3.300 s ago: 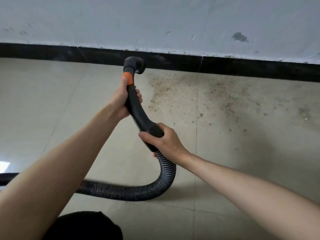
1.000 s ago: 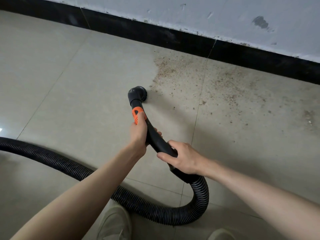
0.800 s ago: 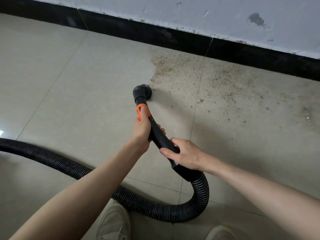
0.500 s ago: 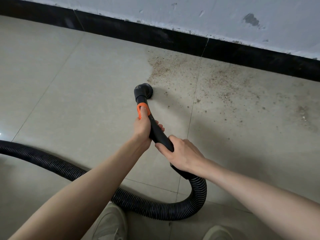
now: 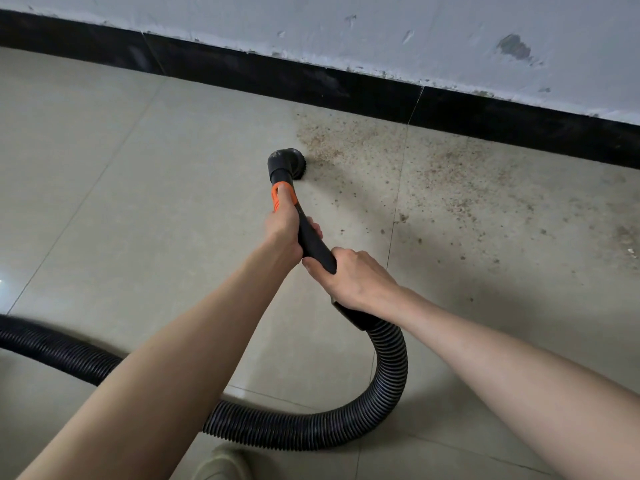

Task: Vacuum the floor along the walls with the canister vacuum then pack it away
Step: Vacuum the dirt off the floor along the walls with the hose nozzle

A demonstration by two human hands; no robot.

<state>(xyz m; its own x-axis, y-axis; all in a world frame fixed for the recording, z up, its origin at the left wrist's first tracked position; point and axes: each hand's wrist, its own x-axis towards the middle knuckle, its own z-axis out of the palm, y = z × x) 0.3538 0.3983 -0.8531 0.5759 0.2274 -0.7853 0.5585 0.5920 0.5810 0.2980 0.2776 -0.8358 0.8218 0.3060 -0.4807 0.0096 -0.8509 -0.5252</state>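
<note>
1. Black ribbed plastic vacuum hose (image 5: 388,393): corrugated, slight sheen.
2. Black curved plastic handle tube (image 5: 313,245): smooth, semi-matt; orange plastic collar (image 5: 277,199), smooth.
3. Beige floor tiles (image 5: 121,188): glazed, faintly glossy; gritty brown dust (image 5: 450,174) dulls the surface.
4. Black skirting strip (image 5: 277,77): matt.
5. Pale painted wall (image 5: 381,29): matt, chipped.

Black ribbed hose (image 5: 388,386), orange collar (image 5: 284,195)

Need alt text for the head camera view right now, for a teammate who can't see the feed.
Both hands grip a black vacuum wand, left hand just below its orange collar, right hand lower near the ribbed hose. The round brush nozzle sits on the tiled floor at the left edge of a brown dirt patch beside the black baseboard.
</note>
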